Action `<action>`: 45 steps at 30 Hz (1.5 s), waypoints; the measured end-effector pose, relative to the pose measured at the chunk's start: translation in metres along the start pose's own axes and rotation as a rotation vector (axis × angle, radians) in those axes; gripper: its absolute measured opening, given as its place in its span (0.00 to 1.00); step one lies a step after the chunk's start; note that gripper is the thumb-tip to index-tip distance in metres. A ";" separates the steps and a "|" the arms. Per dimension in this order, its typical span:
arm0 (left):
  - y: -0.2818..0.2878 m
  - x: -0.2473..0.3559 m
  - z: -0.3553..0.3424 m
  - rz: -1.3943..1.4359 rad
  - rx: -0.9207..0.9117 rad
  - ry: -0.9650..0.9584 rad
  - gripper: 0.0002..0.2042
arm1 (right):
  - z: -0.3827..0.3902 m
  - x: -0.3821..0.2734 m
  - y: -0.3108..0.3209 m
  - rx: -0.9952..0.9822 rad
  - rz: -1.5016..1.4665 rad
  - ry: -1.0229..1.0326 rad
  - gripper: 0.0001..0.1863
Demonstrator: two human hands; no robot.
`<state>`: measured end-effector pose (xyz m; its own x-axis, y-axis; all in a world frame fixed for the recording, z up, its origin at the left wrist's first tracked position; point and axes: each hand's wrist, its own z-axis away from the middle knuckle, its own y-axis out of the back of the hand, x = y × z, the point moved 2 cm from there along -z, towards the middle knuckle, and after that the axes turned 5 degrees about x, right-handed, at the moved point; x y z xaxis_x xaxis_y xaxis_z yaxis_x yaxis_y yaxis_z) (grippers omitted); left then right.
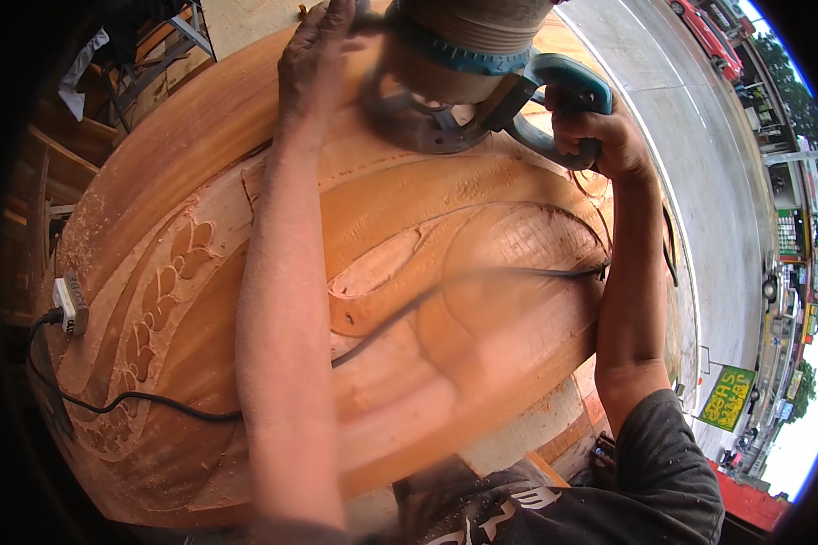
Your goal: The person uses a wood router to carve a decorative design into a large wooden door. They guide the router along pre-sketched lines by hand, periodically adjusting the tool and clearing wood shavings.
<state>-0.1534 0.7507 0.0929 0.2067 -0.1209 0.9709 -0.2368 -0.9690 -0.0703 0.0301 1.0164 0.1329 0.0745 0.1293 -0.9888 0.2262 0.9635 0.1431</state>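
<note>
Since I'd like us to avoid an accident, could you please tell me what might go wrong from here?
The black cord lies loose across the carved wooden panel, so it might snag or stray into the path of the router. The ungloved left hand is close to the router, so a slip could injure it.

From where I stand, this looks like a roadside woodworking shop, open to the outdoors. A big carved wooden slab [382, 204] fills the middle, specked with wood dust [109, 227], and a router [468, 77] is on it at the top. Wooden pieces [64, 168] crowd the upper left. Down the right run a paved road [691, 136], a red car [713, 45] and a yellow-green sign [729, 398].
</note>
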 end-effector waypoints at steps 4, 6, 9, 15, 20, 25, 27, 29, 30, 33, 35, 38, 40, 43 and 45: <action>0.002 0.000 -0.001 -0.014 -0.019 0.015 0.29 | 0.003 0.000 0.000 0.004 -0.007 0.004 0.18; 0.001 0.000 0.000 -0.011 -0.018 0.010 0.29 | 0.004 0.000 0.002 0.000 0.006 0.007 0.18; -0.003 0.006 0.009 0.002 -0.011 -0.016 0.29 | 0.005 0.002 0.004 -0.006 0.010 0.010 0.18; 0.000 -0.001 0.002 0.039 -0.057 -0.003 0.28 | 0.007 0.004 0.007 -0.018 0.012 0.014 0.17; -0.005 -0.008 0.000 0.106 -0.061 -0.012 0.27 | 0.007 0.004 0.011 -0.037 0.001 0.008 0.17; -0.007 -0.009 -0.003 0.087 -0.038 -0.051 0.28 | 0.003 0.004 0.011 -0.055 0.041 0.027 0.15; -0.006 -0.013 -0.006 0.077 -0.035 -0.054 0.29 | 0.001 0.005 0.010 -0.045 0.046 0.032 0.15; -0.007 -0.013 -0.008 0.071 -0.036 -0.058 0.29 | 0.000 0.003 0.009 -0.030 0.055 0.037 0.15; -0.007 -0.013 -0.008 0.047 -0.028 -0.060 0.30 | -0.001 0.001 0.008 -0.026 0.056 0.036 0.15; -0.004 -0.013 -0.009 0.006 -0.014 -0.066 0.31 | -0.005 0.005 0.006 -0.035 0.014 0.032 0.15; -0.007 -0.010 -0.008 0.001 -0.013 -0.070 0.32 | -0.006 0.006 0.006 -0.040 -0.020 0.027 0.16; -0.006 -0.010 -0.007 0.012 0.003 -0.104 0.32 | -0.008 0.003 0.004 -0.039 -0.005 0.026 0.16; -0.005 -0.013 -0.013 0.004 -0.023 -0.061 0.34 | -0.011 0.003 0.005 -0.079 -0.016 0.023 0.15; -0.010 -0.009 -0.005 0.023 0.014 -0.103 0.36 | -0.011 0.003 0.004 -0.071 -0.021 0.021 0.15; -0.005 -0.015 -0.013 0.022 -0.012 -0.084 0.36 | -0.012 0.002 0.004 -0.069 -0.019 0.024 0.15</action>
<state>-0.1671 0.7604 0.0817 0.2802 -0.1603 0.9465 -0.2531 -0.9634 -0.0882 0.0193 1.0233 0.1308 0.0471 0.1154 -0.9922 0.1602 0.9796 0.1215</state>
